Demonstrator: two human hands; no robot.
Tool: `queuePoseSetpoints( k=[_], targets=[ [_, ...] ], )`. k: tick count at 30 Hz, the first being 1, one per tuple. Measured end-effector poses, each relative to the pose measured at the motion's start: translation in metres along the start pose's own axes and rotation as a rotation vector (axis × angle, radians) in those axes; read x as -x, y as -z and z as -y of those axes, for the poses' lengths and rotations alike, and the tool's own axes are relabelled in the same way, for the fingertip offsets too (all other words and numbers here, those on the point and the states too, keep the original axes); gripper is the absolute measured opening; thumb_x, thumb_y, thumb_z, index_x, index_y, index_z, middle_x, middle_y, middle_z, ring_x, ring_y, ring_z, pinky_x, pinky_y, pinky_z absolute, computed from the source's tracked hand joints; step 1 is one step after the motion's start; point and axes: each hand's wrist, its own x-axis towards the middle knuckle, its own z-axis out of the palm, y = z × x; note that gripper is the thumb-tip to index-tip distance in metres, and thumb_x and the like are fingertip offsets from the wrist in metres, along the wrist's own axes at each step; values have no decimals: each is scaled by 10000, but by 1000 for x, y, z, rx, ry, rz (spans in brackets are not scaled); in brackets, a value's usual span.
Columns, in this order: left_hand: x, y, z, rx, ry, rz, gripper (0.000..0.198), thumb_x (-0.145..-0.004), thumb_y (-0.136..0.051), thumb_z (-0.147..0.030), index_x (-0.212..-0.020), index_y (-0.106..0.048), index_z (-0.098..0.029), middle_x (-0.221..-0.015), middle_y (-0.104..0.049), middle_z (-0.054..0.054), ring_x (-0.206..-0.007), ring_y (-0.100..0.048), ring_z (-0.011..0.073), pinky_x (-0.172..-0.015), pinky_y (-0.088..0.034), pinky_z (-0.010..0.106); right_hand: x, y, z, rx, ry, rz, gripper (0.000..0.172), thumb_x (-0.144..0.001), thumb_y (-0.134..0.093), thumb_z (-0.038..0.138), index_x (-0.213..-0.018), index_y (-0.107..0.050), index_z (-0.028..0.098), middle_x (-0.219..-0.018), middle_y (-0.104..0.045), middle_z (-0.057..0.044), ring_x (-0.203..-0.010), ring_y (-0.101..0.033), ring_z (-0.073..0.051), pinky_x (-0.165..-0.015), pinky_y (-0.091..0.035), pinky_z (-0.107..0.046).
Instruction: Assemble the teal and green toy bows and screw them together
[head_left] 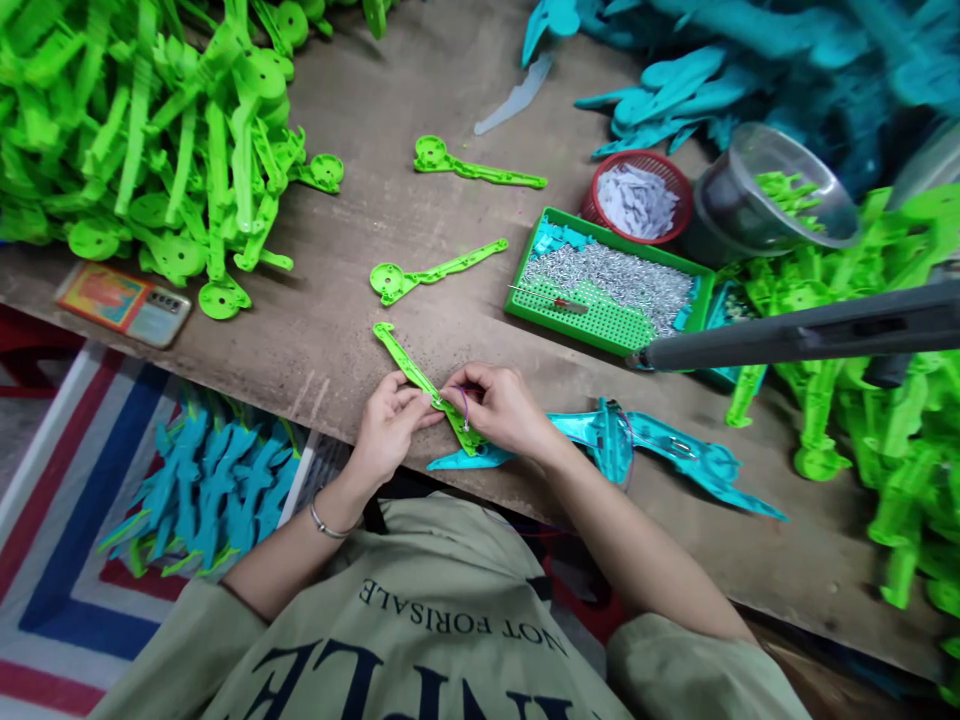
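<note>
Near the table's front edge, my left hand (391, 425) pinches the middle of a long lime-green plastic part (405, 362) with a slim arm and a wider end. My right hand (504, 408) is closed at the same part, its fingertips meeting the left ones. A thin purple wire (463, 398) loops out by the right fingers; what else they hold is hidden. Under the right wrist lies a teal plastic shell (660, 440) with wire and small metal pieces in it. Two similar green parts, one nearer (439, 272) and one farther (480, 173), lie beyond my hands.
A green tray (585, 325) holds small screws and a screwdriver (551, 299). Behind it are a red basket (637, 165) and a clear tub (787, 190). A dark tool (795, 330) juts in from the right. Green piles flank the table; a phone (124, 303) lies left.
</note>
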Motion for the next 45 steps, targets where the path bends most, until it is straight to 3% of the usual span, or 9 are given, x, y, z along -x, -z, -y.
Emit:
queuePoseSetpoints(
  k=[14,18,23,28,36,41,45],
  targets=[
    [-2,-5,4,-70,-29,-26,579,-613,-906,-328,-999,-490,-213,-744,-673,-69,-725,-718,132,-763,-638,315,4,2,2,5,6,9,111,-833,-622,187,-791,-717,146,-684,-690,-21,-582,-534,-107,-571,-385,-228],
    [-2,-9,7,-94,-67,-68,577,-607,-896,-353,-973,-470,-220,-726,-646,-73,-698,-709,145,-737,-643,342,7,4,4,-26,-22,57,210,-799,-563,122,-892,-751,132,-719,-715,-26,-584,-552,-112,-576,-409,-235],
    [1,-8,6,-96,-74,-40,530,-650,-876,-366,-959,-472,-217,-776,-671,-44,-764,-711,146,-778,-619,327,12,4,6,-8,-22,16,248,-809,-561,121,-950,-765,137,-864,-759,-66,-715,-641,-156,-679,-480,-275],
    [2,-2,5,-116,-90,9,556,-645,-876,-298,-1037,-493,-209,-954,-732,32,-894,-723,163,-888,-567,327,19,-1,7,122,19,-60,220,-865,-579,148,-970,-772,159,-903,-753,-88,-866,-650,-210,-815,-480,-347],
    [1,-5,8,-100,-84,-33,526,-654,-869,-307,-1020,-505,-205,-888,-733,21,-818,-721,152,-792,-565,276,45,-27,15,641,163,-152,367,-948,-501,200,-1259,-686,137,-915,-667,-122,-882,-512,-257,-737,-349,-386],
    [3,-2,7,-58,-73,30,503,-690,-867,-302,-1047,-525,-207,-944,-744,42,-907,-733,179,-877,-569,310,52,-42,26,920,228,-89,451,-921,-508,167,-1331,-597,1,-918,-649,-156,-882,-491,-269,-749,-347,-411],
    [2,2,4,9,-38,80,436,-709,-817,-228,-1041,-535,-207,-963,-743,46,-937,-728,185,-915,-568,341,46,-31,28,877,215,-26,471,-878,-529,158,-1313,-607,-5,-944,-648,-167,-889,-517,-269,-755,-383,-404]
  ],
)
